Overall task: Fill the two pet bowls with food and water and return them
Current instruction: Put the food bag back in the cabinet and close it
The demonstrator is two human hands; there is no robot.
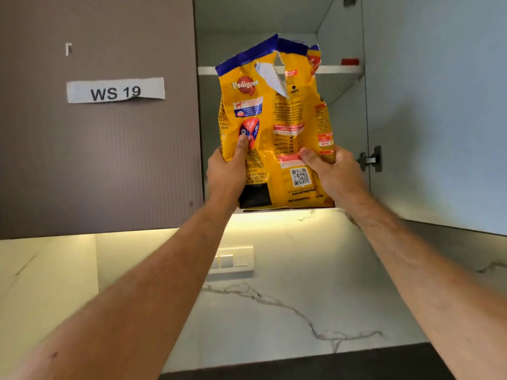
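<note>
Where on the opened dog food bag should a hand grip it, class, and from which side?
Grip the dog food bag low on its body, from both sides, as the left hand and right hand do now. The top is torn open and crumpled, so it likely gives poor purchase and could spill; the lower part looks fuller and the bag stands upright.

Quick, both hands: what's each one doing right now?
Left hand: grips the food bag, lower left side.
Right hand: grips the bag, lower right side.
</note>
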